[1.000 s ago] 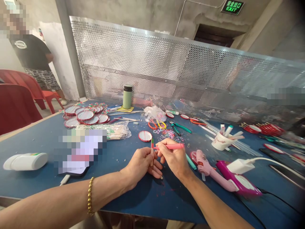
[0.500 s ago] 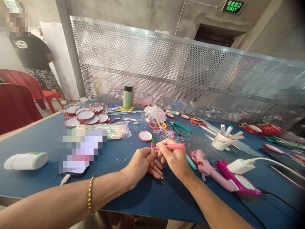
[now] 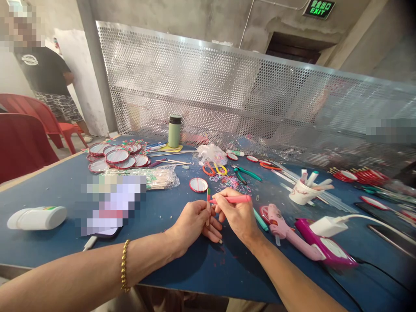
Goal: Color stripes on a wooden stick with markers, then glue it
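My left hand point(image 3: 195, 221) pinches a small flat wooden stick point(image 3: 208, 203) between thumb and fingers and holds it upright. Its top end is green, with a red band just below. A pink-red marker pen point(image 3: 235, 199) lies in the grip of my right hand point(image 3: 238, 216), its tip against the red part of the stick. Just behind the stick sits a round white disc with a red rim point(image 3: 198, 185). A heap of small coloured rubber bands point(image 3: 238, 184) is spread beyond my right hand, near teal-handled pliers point(image 3: 250, 173).
A pink glue gun point(image 3: 286, 232) rests by a purple power strip point(image 3: 325, 247) on the right, before a paper cup point(image 3: 302, 193) of markers. A phone point(image 3: 113, 208) and white bottle point(image 3: 37, 218) lie left. Rimmed discs point(image 3: 117, 157) are piled behind. A perforated metal screen point(image 3: 195, 82) borders the table.
Both hands keep nearly the same pose, with the marker tip still at the stick. The view has shifted very slightly.
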`<action>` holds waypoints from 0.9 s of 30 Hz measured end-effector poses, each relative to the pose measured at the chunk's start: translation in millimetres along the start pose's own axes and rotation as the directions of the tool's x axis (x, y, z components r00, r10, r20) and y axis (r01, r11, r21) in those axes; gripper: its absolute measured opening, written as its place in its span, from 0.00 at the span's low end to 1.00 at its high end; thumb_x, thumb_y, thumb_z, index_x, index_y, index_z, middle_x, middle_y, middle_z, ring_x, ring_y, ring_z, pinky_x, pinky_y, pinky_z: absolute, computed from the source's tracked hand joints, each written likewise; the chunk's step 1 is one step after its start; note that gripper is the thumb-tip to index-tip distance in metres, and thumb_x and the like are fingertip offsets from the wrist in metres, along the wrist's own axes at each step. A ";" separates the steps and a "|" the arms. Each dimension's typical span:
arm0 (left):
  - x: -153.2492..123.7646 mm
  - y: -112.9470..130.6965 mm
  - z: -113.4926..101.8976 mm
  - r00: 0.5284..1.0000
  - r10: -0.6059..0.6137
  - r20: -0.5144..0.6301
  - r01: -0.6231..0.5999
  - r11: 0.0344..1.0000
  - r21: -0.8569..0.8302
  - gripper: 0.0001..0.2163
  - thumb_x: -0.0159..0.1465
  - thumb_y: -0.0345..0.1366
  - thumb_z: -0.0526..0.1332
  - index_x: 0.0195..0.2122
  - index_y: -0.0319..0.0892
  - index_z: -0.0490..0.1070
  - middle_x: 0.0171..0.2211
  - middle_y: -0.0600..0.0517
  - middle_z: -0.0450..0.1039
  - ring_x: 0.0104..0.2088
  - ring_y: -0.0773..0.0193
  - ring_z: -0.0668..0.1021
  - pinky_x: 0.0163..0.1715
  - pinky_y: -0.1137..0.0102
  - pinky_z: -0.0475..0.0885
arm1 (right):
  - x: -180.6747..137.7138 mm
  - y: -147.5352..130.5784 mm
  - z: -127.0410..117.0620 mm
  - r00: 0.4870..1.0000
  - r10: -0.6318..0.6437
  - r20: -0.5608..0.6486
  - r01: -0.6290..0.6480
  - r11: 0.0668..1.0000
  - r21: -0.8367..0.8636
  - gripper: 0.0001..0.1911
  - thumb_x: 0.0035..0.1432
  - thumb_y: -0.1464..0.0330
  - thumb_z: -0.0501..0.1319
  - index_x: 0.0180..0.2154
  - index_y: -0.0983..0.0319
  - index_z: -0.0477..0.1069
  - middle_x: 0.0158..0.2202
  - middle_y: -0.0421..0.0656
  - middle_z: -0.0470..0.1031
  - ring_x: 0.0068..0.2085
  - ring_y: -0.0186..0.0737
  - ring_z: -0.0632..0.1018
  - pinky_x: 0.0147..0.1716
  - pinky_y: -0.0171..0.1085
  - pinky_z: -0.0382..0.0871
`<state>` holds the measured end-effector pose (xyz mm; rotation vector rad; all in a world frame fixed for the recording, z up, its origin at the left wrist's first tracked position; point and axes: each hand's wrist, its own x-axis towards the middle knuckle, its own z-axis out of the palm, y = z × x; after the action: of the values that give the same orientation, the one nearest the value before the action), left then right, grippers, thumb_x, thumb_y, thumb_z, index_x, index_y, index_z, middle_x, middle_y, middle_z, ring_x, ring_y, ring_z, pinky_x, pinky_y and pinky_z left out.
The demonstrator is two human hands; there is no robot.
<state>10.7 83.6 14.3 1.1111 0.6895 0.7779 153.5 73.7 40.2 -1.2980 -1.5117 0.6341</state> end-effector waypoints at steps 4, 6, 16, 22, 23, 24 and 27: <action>0.1 0.2 0.7 1.000 -0.005 -0.002 0.005 1.000 0.004 0.13 0.69 0.42 0.57 0.33 0.38 0.66 0.27 0.48 0.76 0.22 0.65 0.81 0.24 0.71 0.76 | 0.1 2.6 0.1 1.000 -0.010 0.007 0.010 1.000 0.016 0.16 0.60 0.57 0.61 0.26 0.61 0.69 0.20 0.37 0.72 0.16 0.31 0.72 0.18 0.30 0.65; 0.1 0.3 1.1 1.000 -0.007 -0.004 0.007 1.000 0.006 0.13 0.69 0.42 0.57 0.33 0.38 0.66 0.27 0.47 0.76 0.22 0.65 0.81 0.24 0.71 0.76 | 0.3 3.7 0.2 1.000 -0.012 0.006 0.012 1.000 0.019 0.16 0.60 0.57 0.61 0.26 0.61 0.69 0.20 0.37 0.72 0.16 0.30 0.72 0.18 0.30 0.65; 0.4 0.5 1.4 1.000 -0.003 0.002 0.003 1.000 0.021 0.13 0.71 0.41 0.53 0.33 0.38 0.66 0.27 0.47 0.76 0.22 0.65 0.81 0.23 0.73 0.76 | 0.4 5.2 0.2 0.999 -0.015 0.029 0.014 1.000 0.014 0.16 0.62 0.58 0.60 0.27 0.61 0.70 0.21 0.37 0.73 0.17 0.30 0.72 0.18 0.29 0.66; 0.7 -0.6 0.9 1.000 0.004 0.011 -0.004 1.000 0.031 0.12 0.70 0.39 0.53 0.32 0.38 0.66 0.27 0.47 0.75 0.22 0.65 0.81 0.24 0.72 0.76 | 0.5 4.7 0.5 0.999 -0.022 0.042 0.021 1.000 0.023 0.16 0.62 0.57 0.60 0.28 0.61 0.71 0.21 0.37 0.73 0.17 0.30 0.73 0.18 0.29 0.66; 0.5 -0.5 1.0 1.000 0.003 0.010 -0.004 0.999 0.032 0.11 0.70 0.39 0.53 0.32 0.38 0.65 0.27 0.47 0.75 0.22 0.65 0.81 0.24 0.72 0.76 | 0.6 4.3 0.5 0.999 -0.023 0.042 0.022 0.999 0.027 0.16 0.62 0.57 0.61 0.28 0.61 0.71 0.21 0.37 0.73 0.17 0.30 0.73 0.18 0.29 0.66; 0.3 -0.2 1.1 1.000 0.002 0.009 -0.002 0.999 0.033 0.11 0.70 0.38 0.53 0.32 0.38 0.65 0.27 0.47 0.75 0.22 0.65 0.81 0.24 0.72 0.76 | 0.6 3.8 0.3 0.999 -0.025 0.041 0.024 0.999 0.032 0.16 0.62 0.57 0.61 0.28 0.61 0.71 0.21 0.37 0.73 0.17 0.30 0.73 0.18 0.29 0.65; -0.4 1.2 1.9 1.000 -0.003 0.009 0.002 0.999 0.034 0.11 0.71 0.36 0.52 0.33 0.38 0.66 0.27 0.48 0.75 0.22 0.66 0.80 0.24 0.73 0.76 | 0.6 2.1 -0.8 0.999 -0.033 0.020 0.031 0.998 0.053 0.15 0.61 0.58 0.61 0.28 0.62 0.72 0.21 0.37 0.74 0.17 0.30 0.73 0.18 0.29 0.66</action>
<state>11.8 82.6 16.1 1.1439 0.6990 0.7610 155.2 74.7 38.8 -1.2285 -1.5200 0.6645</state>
